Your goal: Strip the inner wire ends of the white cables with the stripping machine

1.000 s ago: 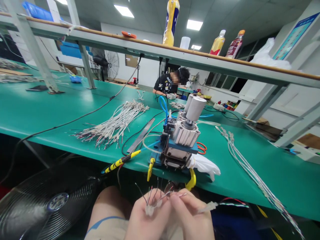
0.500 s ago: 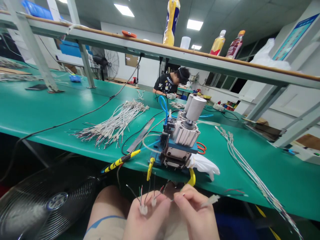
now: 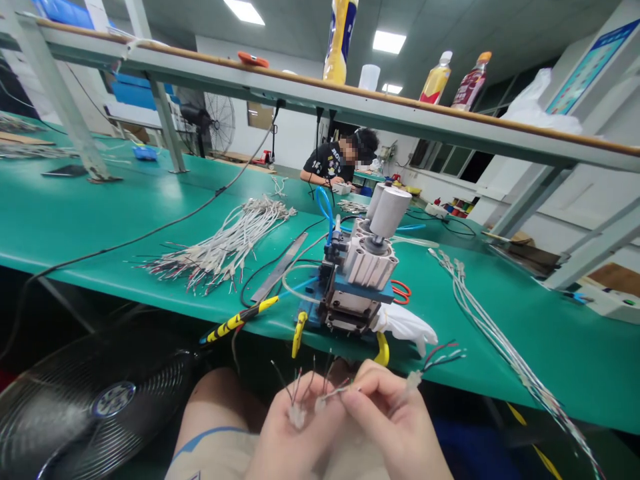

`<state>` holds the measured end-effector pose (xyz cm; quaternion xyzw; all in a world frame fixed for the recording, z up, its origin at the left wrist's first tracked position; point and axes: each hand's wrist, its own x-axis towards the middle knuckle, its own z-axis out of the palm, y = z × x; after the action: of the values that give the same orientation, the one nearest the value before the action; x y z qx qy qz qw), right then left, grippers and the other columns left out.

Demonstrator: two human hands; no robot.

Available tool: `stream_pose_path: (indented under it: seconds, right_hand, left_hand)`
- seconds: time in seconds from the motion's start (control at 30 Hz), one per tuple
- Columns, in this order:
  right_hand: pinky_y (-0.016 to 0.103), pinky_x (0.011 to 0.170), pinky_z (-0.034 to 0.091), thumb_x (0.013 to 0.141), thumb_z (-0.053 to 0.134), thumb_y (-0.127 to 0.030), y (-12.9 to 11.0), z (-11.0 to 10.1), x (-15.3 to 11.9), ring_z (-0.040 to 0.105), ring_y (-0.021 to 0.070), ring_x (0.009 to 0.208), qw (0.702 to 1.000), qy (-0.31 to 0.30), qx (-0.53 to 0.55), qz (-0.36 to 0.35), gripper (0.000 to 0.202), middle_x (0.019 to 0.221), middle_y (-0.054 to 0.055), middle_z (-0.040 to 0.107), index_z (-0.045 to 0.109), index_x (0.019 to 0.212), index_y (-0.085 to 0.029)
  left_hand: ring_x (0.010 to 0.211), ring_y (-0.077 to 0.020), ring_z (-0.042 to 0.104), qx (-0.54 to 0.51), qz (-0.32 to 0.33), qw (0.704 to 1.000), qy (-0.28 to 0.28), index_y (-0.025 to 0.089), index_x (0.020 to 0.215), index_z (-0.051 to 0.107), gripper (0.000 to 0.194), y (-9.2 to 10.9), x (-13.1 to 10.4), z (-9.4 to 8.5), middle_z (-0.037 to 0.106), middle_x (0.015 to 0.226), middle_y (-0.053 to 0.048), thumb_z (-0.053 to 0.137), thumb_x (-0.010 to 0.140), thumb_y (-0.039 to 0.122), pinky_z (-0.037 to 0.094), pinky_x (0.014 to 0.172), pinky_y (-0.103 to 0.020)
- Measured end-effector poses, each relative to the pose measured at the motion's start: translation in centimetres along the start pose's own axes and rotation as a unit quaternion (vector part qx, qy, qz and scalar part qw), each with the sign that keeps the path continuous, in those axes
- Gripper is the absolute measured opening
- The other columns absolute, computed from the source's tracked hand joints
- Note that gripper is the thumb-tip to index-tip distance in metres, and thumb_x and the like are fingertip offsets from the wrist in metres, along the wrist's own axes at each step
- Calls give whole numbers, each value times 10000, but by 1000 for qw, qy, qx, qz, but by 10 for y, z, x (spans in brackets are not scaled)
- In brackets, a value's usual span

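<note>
Above my lap, in front of the table edge, my left hand (image 3: 305,427) is closed on cable ends with thin wires (image 3: 296,383) fanning up and whitish blobs (image 3: 297,417) where they leave the sheath. My right hand (image 3: 387,407) pinches a thin wire close to the left fingertips. A cable end with red, black, green and white wires (image 3: 445,355) pokes out at the right hand's far side. Just beyond the hands stands a pneumatic press (image 3: 363,273) with two white cylinders on top. The fingers hide most of the held cables.
A heap of white cables (image 3: 225,247) lies left of the press, beside a steel ruler (image 3: 280,267). More long cables (image 3: 500,340) stretch along the right. A floor fan (image 3: 113,400) stands low left. A shelf (image 3: 300,93) with bottles spans above; a person (image 3: 333,163) sits across.
The right hand has turned a little, so its cable end now fans its wires upward and to the right. Both hands stay close together. The view has shifted slightly.
</note>
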<state>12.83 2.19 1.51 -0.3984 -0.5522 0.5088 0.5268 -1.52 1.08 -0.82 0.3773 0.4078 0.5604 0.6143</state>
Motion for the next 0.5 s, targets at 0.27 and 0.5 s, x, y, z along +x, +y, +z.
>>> stream_pose_path:
  seconds: [0.27, 0.5]
  right_hand:
    - [235, 534, 341, 805, 771, -407, 2, 0, -3, 406, 118, 569, 997, 57, 57, 20, 333, 631, -21, 478, 650, 606, -169]
    - [201, 426, 235, 768, 809, -430, -2, -2, -3, 274, 62, 451, 991, 82, 92, 44, 361, 553, -45, 437, 648, 597, -156]
  left_hand:
    - [415, -9, 233, -57, 10, 998, 2, 128, 658, 690, 454, 1, -6, 1, 677, 666, -58, 781, 747, 563, 170, 425, -178]
    - [347, -13, 328, -178, -23, 983, -43, 178, 876, 751, 413, -14, -2, -4, 731, 752, -102, 834, 679, 532, 235, 358, -156]
